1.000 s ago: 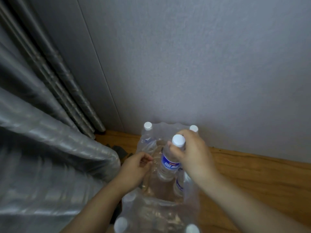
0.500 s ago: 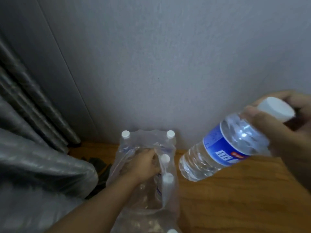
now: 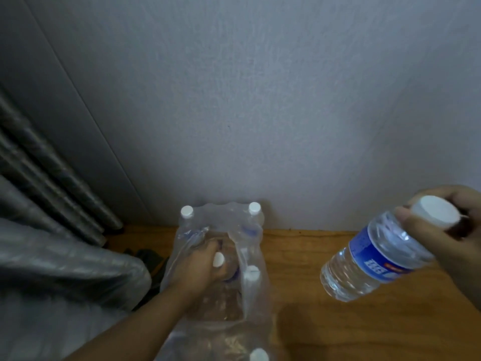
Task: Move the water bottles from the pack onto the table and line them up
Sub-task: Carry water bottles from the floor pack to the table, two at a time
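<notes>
A clear plastic pack [image 3: 223,225] of water bottles stands on the wooden surface below the wall, torn open on top. White caps [image 3: 187,211] show at its far corners and inside it. My left hand [image 3: 200,267] reaches into the opening and closes around the neck of a bottle with a white cap [image 3: 218,259]. My right hand [image 3: 453,230] holds another water bottle [image 3: 374,256] with a blue label by its capped top. That bottle hangs tilted in the air to the right of the pack, above the wood.
A grey wall [image 3: 260,100] rises right behind the pack. Grey curtain folds [image 3: 52,178] and a shiny grey bundle [image 3: 65,269] fill the left side. Bare wood [image 3: 338,329] stretches to the right of the pack.
My right hand lifted a bottle out of the pack and carried it to the right. My left hand went from the pack's edge into the opening and closed on another bottle's neck.
</notes>
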